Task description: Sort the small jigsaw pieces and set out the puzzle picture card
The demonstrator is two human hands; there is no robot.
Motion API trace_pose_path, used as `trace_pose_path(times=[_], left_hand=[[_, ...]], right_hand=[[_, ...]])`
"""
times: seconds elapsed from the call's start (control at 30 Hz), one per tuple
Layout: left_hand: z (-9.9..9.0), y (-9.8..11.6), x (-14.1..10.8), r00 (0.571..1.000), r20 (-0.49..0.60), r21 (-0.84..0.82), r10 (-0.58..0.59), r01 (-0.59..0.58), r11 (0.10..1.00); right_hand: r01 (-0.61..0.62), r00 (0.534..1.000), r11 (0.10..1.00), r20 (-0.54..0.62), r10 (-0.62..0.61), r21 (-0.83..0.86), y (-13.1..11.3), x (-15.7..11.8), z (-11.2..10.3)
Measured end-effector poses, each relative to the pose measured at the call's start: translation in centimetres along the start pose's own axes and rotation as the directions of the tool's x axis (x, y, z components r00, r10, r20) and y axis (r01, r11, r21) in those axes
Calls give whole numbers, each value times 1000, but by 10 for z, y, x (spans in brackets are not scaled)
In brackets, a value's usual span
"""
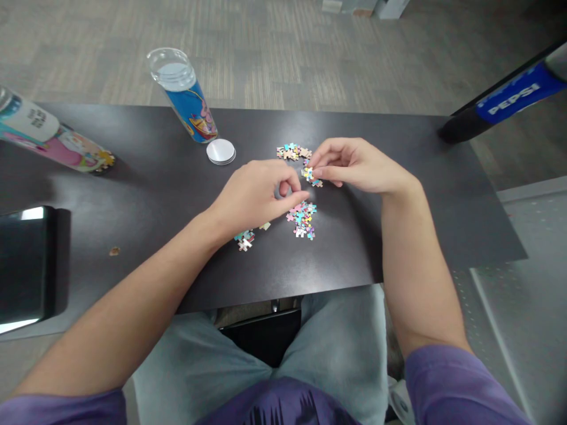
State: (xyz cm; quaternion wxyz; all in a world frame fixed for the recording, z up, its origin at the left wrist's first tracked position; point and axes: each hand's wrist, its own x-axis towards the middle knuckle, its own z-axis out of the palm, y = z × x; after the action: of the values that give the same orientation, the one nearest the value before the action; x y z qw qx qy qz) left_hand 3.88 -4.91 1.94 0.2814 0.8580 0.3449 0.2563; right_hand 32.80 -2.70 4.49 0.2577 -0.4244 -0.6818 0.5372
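Note:
My right hand (354, 165) pinches a small colourful jigsaw puzzle piece (308, 173) between thumb and fingers, with more pieces lying just beneath. To its left, my left hand (261, 192) hovers with curled fingers and the thumb close to the index finger; whether anything is between them is hidden. Right below the left thumb lies a loose cluster of puzzle pieces (302, 219). Another small pile of pieces (245, 239) is partly covered by my left wrist. Beyond the hands, a further row of pieces (292, 151) rests on the dark table (345, 248).
A clear cylinder with a blue picture wrap (190, 106) stands at the back, a round white lid (221, 151) beside it. Further left are a second printed cylinder (57, 133) and a black device (26, 265). A Pepsi bottle (505, 97) stands at the far right.

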Motion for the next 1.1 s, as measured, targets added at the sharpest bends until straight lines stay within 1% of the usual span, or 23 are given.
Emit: trace_pose_path(times=[0.1, 0.13, 0.17, 0.23, 0.3, 0.37, 0.5, 0.63, 0.73, 0.83, 0.9, 1.0, 1.1], left_hand=[[-13, -7, 1, 991, -122, 20, -55, 58, 998], [-16, -10, 2, 987, -143, 37, -70, 76, 996], [-19, -12, 2, 985, -153, 62, -79, 89, 994], [-22, -16, 2, 985, -153, 127, -77, 97, 987], [-22, -19, 2, 989, -134, 184, -57, 81, 980], [-19, -21, 1, 993, -111, 222, -35, 59, 973], [-13, -23, 0, 998, -61, 244, -9, 23, 970], [-11, -25, 1, 1000, 19, 167, 16, -19, 986], [-10, -27, 1, 996, 89, 118, 22, -33, 992], [-8, -27, 1, 991, 136, 101, 18, -32, 994], [-6, -24, 1, 987, 159, 89, 11, -25, 996], [-2, -17, 1, 979, 202, 70, 30, -45, 997], [0, -11, 1, 976, 214, 59, 36, -50, 997]], right_hand=[[-48, 991, 999, 127, 51, -25, 1, 0, 0], [-60, 989, 997, 136, 65, -45, 3, 1, -1], [-59, 991, 996, 112, 66, -70, 5, 1, -2], [-34, 999, 989, -21, 31, -144, 11, 1, -8], [-27, 989, 971, -148, -8, -236, 17, 0, -15], [-55, 985, 950, -174, 1, -307, 21, -2, -21], [-66, 995, 933, -93, 35, -354, 24, -5, -23], [-25, 1000, 921, -28, 15, -389, 24, -5, -20], [12, 1000, 894, -18, -23, -449, 23, -5, -21], [36, 999, 870, -10, -46, -492, 21, -5, -23], [35, 999, 862, 1, -40, -506, 21, -5, -24], [38, 999, 857, 12, -37, -514, 21, -4, -23], [47, 998, 868, -3, -55, -495, 21, -4, -22]])
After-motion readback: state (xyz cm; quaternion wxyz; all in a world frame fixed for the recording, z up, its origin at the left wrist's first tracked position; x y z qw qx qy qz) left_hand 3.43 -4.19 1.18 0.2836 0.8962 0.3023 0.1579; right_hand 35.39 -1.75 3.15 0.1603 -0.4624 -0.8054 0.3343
